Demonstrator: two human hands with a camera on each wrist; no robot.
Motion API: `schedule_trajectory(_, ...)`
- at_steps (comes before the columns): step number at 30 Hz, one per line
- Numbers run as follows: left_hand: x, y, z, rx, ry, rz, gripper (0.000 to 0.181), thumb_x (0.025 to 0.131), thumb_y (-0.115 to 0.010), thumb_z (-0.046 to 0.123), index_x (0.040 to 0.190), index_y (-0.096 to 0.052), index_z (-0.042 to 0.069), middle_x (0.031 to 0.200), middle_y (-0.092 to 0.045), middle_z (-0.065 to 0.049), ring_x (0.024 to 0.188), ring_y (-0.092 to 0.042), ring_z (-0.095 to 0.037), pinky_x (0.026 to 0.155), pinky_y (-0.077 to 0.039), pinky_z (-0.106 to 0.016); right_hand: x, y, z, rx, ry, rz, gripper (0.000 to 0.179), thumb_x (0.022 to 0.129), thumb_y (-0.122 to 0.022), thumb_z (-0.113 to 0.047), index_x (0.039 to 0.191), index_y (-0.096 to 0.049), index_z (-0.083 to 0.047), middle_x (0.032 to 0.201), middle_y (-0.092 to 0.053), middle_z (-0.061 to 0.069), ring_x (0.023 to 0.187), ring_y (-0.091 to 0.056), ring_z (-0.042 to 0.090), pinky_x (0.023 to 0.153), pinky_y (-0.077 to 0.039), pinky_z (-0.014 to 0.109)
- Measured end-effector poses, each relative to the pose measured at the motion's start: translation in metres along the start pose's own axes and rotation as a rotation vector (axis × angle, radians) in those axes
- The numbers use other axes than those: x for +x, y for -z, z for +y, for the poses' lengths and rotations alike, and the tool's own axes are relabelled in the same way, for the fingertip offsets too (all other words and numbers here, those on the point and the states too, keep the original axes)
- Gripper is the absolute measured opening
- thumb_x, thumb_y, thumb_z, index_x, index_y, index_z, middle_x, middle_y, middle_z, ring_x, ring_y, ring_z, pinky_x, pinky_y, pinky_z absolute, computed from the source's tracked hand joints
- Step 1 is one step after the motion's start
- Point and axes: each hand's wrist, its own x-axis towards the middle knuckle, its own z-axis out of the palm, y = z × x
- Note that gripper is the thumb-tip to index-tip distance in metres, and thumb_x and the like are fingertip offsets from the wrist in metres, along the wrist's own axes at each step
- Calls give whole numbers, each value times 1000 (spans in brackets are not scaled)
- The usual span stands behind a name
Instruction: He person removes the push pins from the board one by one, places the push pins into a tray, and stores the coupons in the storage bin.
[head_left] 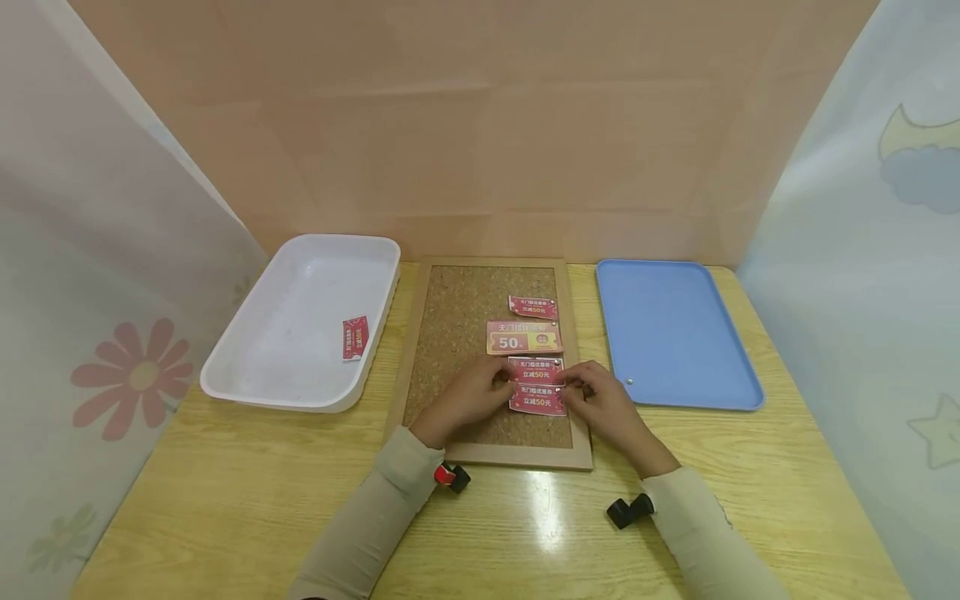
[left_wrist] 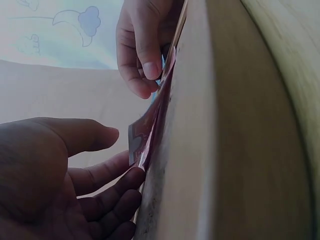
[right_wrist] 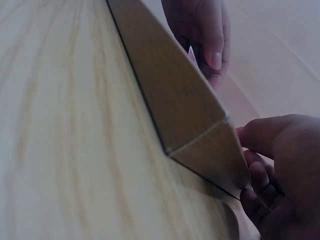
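A framed cork board lies on the table with several coupons along its right side. My left hand is at the left ends of the two lower red coupons, the upper one and the lowest. In the left wrist view its thumb stands apart from a lifted coupon end, while the fingertips lie near that end. My right hand has thumb and fingertips at the coupons' right ends; whether they pinch anything is hidden. Small pins show at the coupons' right edges.
Left of the board stands a white bin holding one red coupon. A blue tray lies on the right, with a small pin near its lower left corner. A yellow coupon and another red one sit higher on the board.
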Motion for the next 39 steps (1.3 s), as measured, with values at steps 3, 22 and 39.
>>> schedule_trajectory(3,1,-1,-2,12,-2,-3,24,94,-63,27,111,-66,10,104,-61,1,89,-54,-12,78,-47,-29,0,0,0,-26,19,-12,19,95,-65,-21,113,-67,-18,103,-56,-5,82,-52,12,70,-46,30)
schedule_trajectory(22,4,-7,-16,-7,-19,25,9,95,-64,27,97,-65,19,91,-57,7,79,-53,-10,69,-46,-27,0,-4,4,-152,93,43,12,93,-67,-18,104,-70,-18,96,-53,-6,79,-48,11,68,-44,32)
schedule_trajectory(39,4,-8,-18,-3,-36,44,8,94,-65,27,90,-64,20,90,-57,7,82,-53,-10,73,-45,-29,0,-3,3,-147,66,25,11,93,-67,-19,104,-70,-18,95,-53,-7,78,-49,11,68,-45,31)
